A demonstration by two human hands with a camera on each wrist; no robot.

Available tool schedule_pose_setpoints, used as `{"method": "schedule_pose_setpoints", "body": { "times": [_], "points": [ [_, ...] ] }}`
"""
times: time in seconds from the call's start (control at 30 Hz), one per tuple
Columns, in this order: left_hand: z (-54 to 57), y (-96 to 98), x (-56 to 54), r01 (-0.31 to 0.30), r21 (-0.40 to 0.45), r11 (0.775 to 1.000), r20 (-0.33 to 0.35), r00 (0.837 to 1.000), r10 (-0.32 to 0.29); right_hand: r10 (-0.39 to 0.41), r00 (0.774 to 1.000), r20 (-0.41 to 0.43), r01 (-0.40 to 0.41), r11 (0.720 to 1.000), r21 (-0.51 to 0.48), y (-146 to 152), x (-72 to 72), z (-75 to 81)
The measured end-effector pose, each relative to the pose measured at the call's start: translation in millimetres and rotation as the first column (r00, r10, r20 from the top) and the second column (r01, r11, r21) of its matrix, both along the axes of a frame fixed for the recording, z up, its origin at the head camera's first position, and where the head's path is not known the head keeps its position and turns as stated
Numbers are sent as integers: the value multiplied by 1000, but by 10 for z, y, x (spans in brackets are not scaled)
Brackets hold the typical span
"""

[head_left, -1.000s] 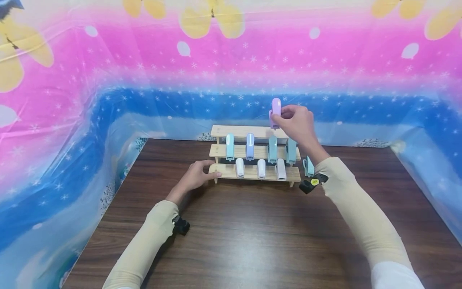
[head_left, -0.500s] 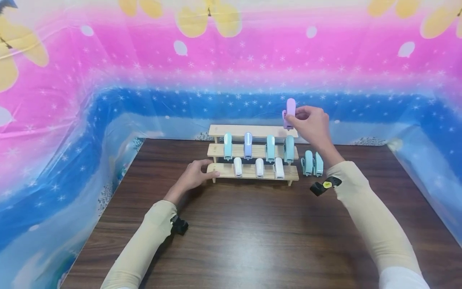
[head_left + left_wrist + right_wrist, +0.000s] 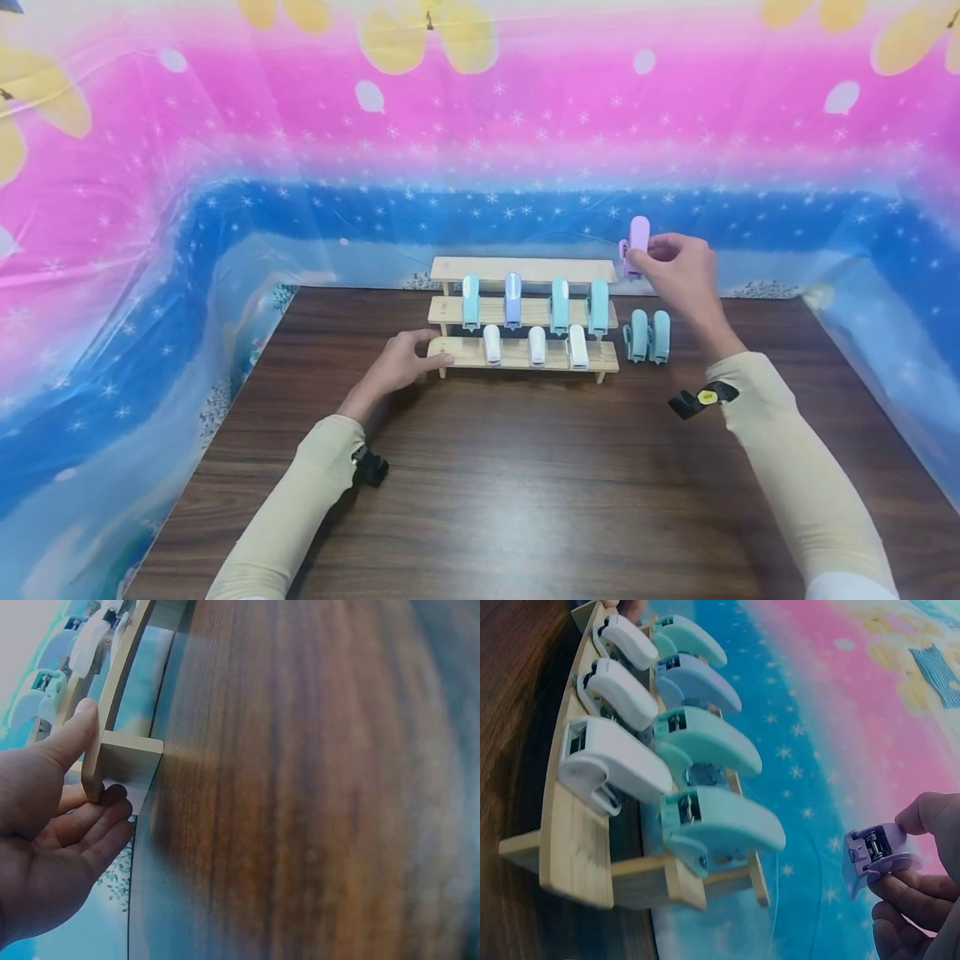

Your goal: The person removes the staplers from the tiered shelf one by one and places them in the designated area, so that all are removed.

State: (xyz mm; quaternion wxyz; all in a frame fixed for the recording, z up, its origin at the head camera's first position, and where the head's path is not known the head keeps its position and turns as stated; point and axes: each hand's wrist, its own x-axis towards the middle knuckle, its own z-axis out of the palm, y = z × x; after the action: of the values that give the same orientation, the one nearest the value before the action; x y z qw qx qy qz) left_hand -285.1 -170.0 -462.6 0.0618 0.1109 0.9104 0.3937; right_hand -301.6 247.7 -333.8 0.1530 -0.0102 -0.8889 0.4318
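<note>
My right hand [image 3: 684, 271] pinches a purple stapler [image 3: 638, 246] between thumb and fingers, held upright in the air just right of the top shelf. In the right wrist view the spring inside this purple stapler [image 3: 877, 844] shows. My left hand [image 3: 401, 362] grips the left end of the bottom board of a three-step wooden stand [image 3: 450, 354], thumb on top and fingers below. On the middle step stand several staplers: a mint stapler [image 3: 470, 302], a blue stapler [image 3: 512, 300] and two green ones [image 3: 559, 306]. Three white staplers [image 3: 536, 347] line the bottom step.
Two green staplers [image 3: 659, 337] stand side by side on the brown wooden table [image 3: 487, 483], right of the stand. A pink and blue patterned cloth [image 3: 315, 133] hangs behind and along the sides of the table.
My right hand has carried the purple stapler to the right, away from above the top shelf, and slightly lower. Two green staplers on the table came into full sight. My left hand stays on the stand.
</note>
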Motion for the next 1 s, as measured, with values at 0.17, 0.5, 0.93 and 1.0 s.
{"method": "schedule_pose_setpoints", "body": {
  "times": [0.17,0.5,0.93,1.0],
  "points": [
    [-4,-1,0,6,-2,1000,0,1000,-6,-21,999,34,22,999,-32,166,60,-60],
    [4,-13,-28,11,2,1000,5,1000,-11,-88,996,26,87,996,26,529,105,-207],
    [0,-5,-8,12,4,1000,6,1000,-12,-134,990,42,130,988,84,852,195,-436],
    [-2,-1,-9,15,0,1000,3,1000,-15,-138,988,65,133,988,81,877,213,-484]
  ]
}}
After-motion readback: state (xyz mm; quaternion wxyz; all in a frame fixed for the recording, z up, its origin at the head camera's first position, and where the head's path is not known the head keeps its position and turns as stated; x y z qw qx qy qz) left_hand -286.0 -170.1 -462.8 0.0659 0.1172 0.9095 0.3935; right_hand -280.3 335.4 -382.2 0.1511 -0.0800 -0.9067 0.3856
